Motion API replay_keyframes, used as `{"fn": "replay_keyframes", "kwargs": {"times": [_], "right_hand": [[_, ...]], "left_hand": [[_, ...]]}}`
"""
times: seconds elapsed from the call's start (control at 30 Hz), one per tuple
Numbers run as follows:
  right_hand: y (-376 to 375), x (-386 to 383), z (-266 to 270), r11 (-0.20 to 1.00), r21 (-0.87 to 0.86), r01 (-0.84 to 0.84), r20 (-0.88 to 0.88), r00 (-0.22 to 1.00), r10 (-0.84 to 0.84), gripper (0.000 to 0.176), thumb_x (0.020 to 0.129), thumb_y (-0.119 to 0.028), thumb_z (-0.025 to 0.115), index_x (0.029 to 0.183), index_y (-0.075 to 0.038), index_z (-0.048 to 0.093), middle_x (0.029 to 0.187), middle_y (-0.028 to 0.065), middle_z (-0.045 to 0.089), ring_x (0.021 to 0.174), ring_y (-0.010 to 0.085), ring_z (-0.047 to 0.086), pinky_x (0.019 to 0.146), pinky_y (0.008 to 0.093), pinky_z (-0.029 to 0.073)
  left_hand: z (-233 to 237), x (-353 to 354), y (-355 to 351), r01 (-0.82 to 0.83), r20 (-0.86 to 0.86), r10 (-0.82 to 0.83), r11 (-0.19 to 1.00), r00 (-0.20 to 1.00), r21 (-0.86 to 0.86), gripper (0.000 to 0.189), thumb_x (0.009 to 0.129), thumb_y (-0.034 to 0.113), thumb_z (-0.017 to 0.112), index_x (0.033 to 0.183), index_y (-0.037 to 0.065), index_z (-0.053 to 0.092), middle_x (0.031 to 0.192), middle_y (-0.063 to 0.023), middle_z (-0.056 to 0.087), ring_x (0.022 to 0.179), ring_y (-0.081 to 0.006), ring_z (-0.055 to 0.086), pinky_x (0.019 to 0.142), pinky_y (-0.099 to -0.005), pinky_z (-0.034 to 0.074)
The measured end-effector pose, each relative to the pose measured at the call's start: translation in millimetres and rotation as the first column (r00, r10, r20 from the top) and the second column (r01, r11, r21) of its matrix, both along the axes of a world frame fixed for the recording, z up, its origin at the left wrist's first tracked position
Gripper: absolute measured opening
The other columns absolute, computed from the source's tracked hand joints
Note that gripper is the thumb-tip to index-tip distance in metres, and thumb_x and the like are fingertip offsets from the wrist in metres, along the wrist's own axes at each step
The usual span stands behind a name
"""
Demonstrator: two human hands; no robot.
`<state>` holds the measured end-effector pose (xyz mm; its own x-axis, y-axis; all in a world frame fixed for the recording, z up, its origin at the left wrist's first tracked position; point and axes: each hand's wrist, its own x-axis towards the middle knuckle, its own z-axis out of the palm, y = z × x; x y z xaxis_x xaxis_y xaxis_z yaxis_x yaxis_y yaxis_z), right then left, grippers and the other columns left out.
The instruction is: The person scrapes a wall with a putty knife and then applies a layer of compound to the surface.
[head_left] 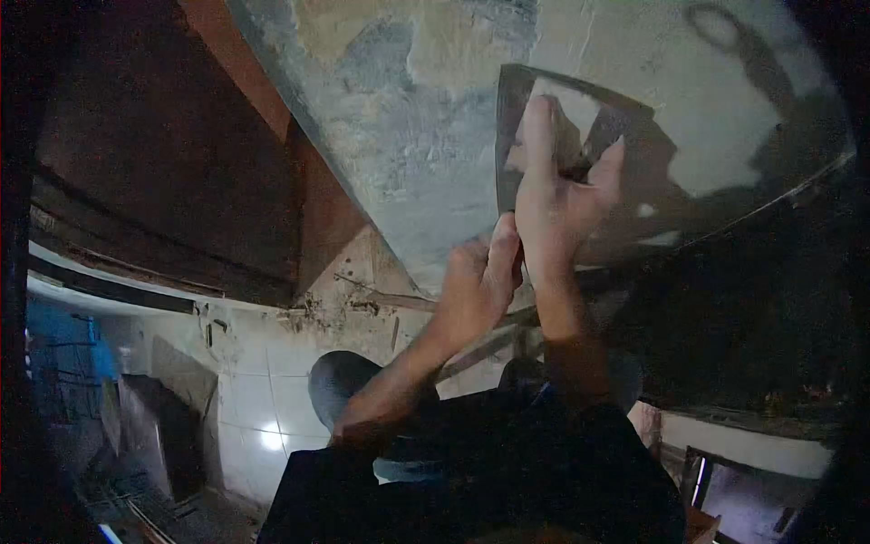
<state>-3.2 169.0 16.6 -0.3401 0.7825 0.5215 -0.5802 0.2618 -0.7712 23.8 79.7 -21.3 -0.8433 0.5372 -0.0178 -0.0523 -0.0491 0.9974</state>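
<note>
A large board-like surface (390, 145), coated in patchy grey and cream plaster, fills the upper middle. Against it lies a thin flat plate (625, 107) with dark edges and a pale smeared face. My right hand (562, 204) holds the plate, one finger stretched along its face and the thumb off to the side; the other fingers are partly hidden. Just left of that wrist, my left hand (480, 276) has its fingers closed at the plate's lower left corner. Both hands are close together, and the plate's handle, if any, is hidden.
My knees (343, 385) are below the hands. White floor tiles (263, 390) lie at the lower left, near a dark upright slab (163, 435). A dark brown panel (172, 145) stands at the upper left. Shadows fall across the plastered surface at the right.
</note>
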Motion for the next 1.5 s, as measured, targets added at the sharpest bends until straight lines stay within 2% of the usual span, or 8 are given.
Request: {"fn": "replay_keyframes", "kwargs": {"times": [0.03,0.4,0.47,0.73,0.83,0.93,1.1,1.5], "right_hand": [[5.6,1.8,-9.4,0.976,0.184,0.12,0.063,0.989,-0.133,0.049,0.079,-0.021,0.067,0.112,0.008,0.045,0.102,0.013,0.057,0.092,0.0162,0.054,0.079,0.0279,0.044],[3.1,3.4,-10.4,0.991,0.118,0.058,0.056,0.996,-0.065,0.05,0.08,-0.02,0.067,0.114,0.007,0.044,0.107,0.0146,0.055,0.096,0.0174,0.052,0.084,0.0303,0.041],[2.0,4.6,-3.1,0.993,0.115,-0.002,0.068,0.998,-0.005,0.05,0.079,-0.02,0.067,0.114,0.007,0.044,0.107,0.0146,0.055,0.097,0.0174,0.052,0.084,0.0302,0.041],[5.2,-4.1,2.0,0.974,0.176,0.145,-0.006,0.989,-0.146,0.046,0.075,-0.019,0.071,0.102,0.01,0.047,0.092,0.0129,0.059,0.084,0.017,0.056,0.075,0.0289,0.045],[5.5,-2.7,-0.6,0.988,0.136,0.071,-0.021,0.997,-0.069,0.044,0.075,-0.018,0.071,0.102,0.009,0.047,0.092,0.0125,0.059,0.082,0.016,0.056,0.072,0.0285,0.046],[2.2,-0.5,-1.5,0.992,0.118,0.04,-0.033,0.999,-0.037,0.042,0.079,-0.019,0.068,0.106,0.007,0.048,0.098,0.0117,0.058,0.088,0.015,0.055,0.078,0.028,0.044],[2.9,5.3,11.5,0.988,0.15,0.042,0.005,0.999,-0.043,0.046,0.077,-0.019,0.069,0.108,0.007,0.048,0.101,0.0127,0.057,0.089,0.0158,0.054,0.076,0.0276,0.045],[6.0,4.3,-10.6,0.998,0.024,0.056,0.049,0.997,-0.057,0.03,0.082,-0.013,0.063,0.106,0.003,0.053,0.1,0.0073,0.059,0.087,0.0122,0.056,0.077,0.0261,0.044]], "left_hand": [[-5.3,1.7,0.6,0.013,-0.022,-0.014,1.0,1.0,-0.018,0.049,0.096,0.033,0.033,0.064,-0.001,0.049,0.051,-0.0004,0.043,0.05,-0.0086,0.039,0.045,-0.0279,0.034],[-11.8,-0.9,-1.9,0.061,-0.023,-0.061,0.998,0.998,0.023,0.048,0.096,0.034,0.033,0.065,0.0,0.048,0.052,0.0003,0.042,0.05,-0.008,0.039,0.045,-0.026,0.033],[4.0,-0.7,-3.9,0.011,-0.206,-0.024,0.998,0.978,-0.063,0.05,0.095,0.035,0.032,0.065,0.0,0.049,0.051,0.0007,0.042,0.048,-0.0082,0.039,0.043,-0.0262,0.032],[3.7,-4.6,-2.0,0.033,0.026,-0.032,0.999,0.999,-0.015,0.053,0.096,0.038,0.03,0.062,0.001,0.048,0.049,0.0005,0.042,0.044,-0.0082,0.039,0.04,-0.0262,0.032],[8.2,-7.3,-1.1,0.014,-0.318,-0.029,0.999,0.948,-0.049,0.054,0.096,0.038,0.029,0.059,0.002,0.047,0.048,0.0002,0.042,0.044,-0.0078,0.039,0.04,-0.0258,0.031],[-0.9,-2.1,-4.4,0.1,0.04,-0.098,0.994,0.994,-0.038,0.052,0.096,0.036,0.03,0.058,0.003,0.046,0.048,0.0011,0.041,0.043,-0.0064,0.037,0.04,-0.0246,0.029],[7.1,0.8,-4.0,0.116,0.127,-0.138,0.979,0.982,0.165,0.048,0.095,0.034,0.035,0.061,0.003,0.048,0.05,0.0015,0.042,0.044,-0.0059,0.036,0.04,-0.0241,0.03],[-1.1,-20.6,-19.2,0.157,-0.346,-0.219,0.967,0.912,-0.2,0.04,0.092,0.031,0.046,0.074,-0.003,0.058,0.059,-0.0119,0.058,0.051,-0.0167,0.056,0.05,-0.0301,0.044]]}}
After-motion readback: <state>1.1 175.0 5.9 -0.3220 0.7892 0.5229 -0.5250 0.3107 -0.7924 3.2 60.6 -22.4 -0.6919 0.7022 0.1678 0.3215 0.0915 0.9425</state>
